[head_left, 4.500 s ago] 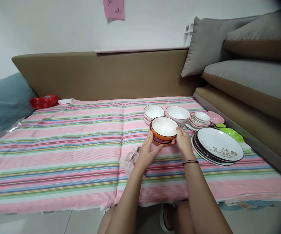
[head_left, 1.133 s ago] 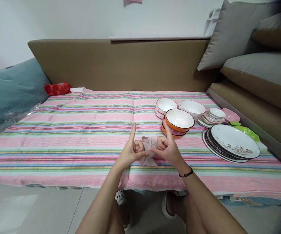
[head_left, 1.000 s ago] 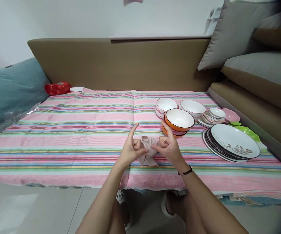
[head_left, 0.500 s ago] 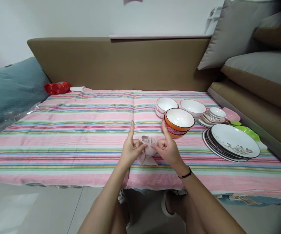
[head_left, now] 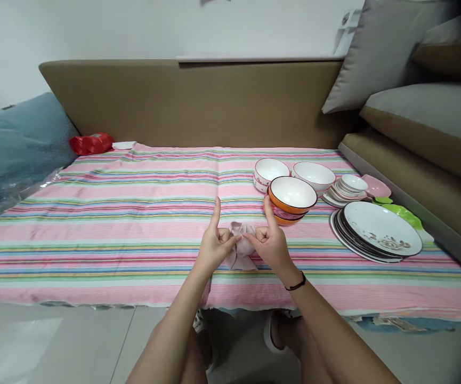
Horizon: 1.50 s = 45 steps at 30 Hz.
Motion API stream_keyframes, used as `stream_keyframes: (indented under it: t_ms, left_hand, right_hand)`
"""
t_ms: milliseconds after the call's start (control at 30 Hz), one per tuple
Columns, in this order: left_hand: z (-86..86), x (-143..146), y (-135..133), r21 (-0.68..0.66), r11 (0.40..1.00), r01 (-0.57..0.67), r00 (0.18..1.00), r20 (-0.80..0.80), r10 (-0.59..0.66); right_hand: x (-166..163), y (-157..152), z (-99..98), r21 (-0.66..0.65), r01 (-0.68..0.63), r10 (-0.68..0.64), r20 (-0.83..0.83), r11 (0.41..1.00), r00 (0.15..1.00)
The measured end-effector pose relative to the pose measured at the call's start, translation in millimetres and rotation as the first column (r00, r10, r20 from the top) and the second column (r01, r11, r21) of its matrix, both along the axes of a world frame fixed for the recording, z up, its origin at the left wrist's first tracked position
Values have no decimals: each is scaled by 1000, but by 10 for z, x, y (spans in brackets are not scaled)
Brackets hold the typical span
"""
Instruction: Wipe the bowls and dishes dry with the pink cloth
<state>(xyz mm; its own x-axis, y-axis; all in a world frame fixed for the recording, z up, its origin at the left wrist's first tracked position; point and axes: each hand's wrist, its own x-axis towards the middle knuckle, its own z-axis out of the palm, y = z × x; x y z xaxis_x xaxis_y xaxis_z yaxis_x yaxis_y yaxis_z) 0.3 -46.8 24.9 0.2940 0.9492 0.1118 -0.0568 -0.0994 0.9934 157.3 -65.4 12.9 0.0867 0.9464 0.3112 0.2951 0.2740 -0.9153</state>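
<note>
A crumpled pale pink cloth lies on the striped bed cover or tablecloth, between and beneath my hands. My left hand is at its left side, index finger pointing up, thumb stretched inward and the other fingers curled. My right hand, with a black band on the wrist, mirrors this pose on the right. The thumb tips nearly meet over the cloth, and neither hand visibly grips it. Just beyond my right index finger stand stacked orange bowls with white insides.
Behind the orange stack are a white bowl and a wider white bowl. To the right are stacked plates, small dishes, a pink dish and a green leaf-shaped dish. A red package lies far left.
My right hand has shifted slightly left, bringing its thumb tip nearer the left one. The view has moved a little; the cloth and dishes stay in place.
</note>
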Motion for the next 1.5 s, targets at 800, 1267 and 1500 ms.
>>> stream_keyframes:
  t_ms: [800,1267,1500]
  left_hand:
    - [251,-21,-150,55,998,39,999,-37,-37]
    - [702,21,-1737,-71,997,-12,999,29,14]
    - [987,-40,-2114,-42,999,27,997,70,-24]
  right_hand:
    - [37,-216,253,27,31,-31,-19,999,999]
    - [-231,-1579,537,11,38,-37,-72,999,997]
    - [-250,-1888,728,-2,53,-53,-121,999,991]
